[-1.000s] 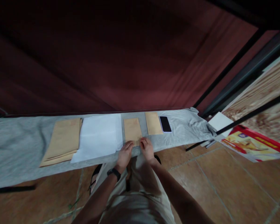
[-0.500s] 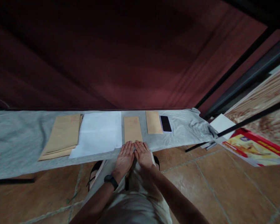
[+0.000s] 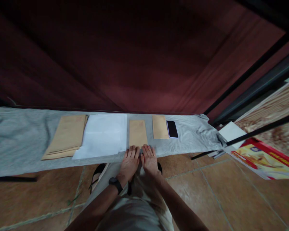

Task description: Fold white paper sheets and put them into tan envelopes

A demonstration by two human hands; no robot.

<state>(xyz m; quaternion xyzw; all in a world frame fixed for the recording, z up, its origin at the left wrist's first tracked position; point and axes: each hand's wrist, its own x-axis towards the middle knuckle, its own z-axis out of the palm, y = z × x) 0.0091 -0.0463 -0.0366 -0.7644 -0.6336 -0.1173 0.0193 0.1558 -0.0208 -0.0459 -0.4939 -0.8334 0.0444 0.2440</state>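
A brown paper envelope (image 3: 137, 132) lies flat on the grey cloth, straight ahead of me. My left hand (image 3: 130, 160) rests palm down at its near edge, fingers stretched out, a dark band on the wrist. Beside it my right hand (image 3: 148, 159) also lies flat, fingers extended, by the envelope's near right corner. To the left are white paper sheets (image 3: 102, 134) and a stack of larger brown envelopes (image 3: 68, 133). On the right, a second small envelope (image 3: 160, 126) lies next to a dark-screened phone (image 3: 172, 129).
The grey cloth (image 3: 21, 138) covers a long narrow surface, with a dark red curtain (image 3: 135, 70) behind it. Black metal bars (image 3: 250, 73) slant at the right. A red and yellow box (image 3: 267, 157) and a white board (image 3: 232, 134) stand there, above a tiled floor (image 3: 192, 189).
My hands have parted slightly, the right one shifting a little to the right. The envelope looks unmoved on the cloth, while the whole view has tilted slightly.
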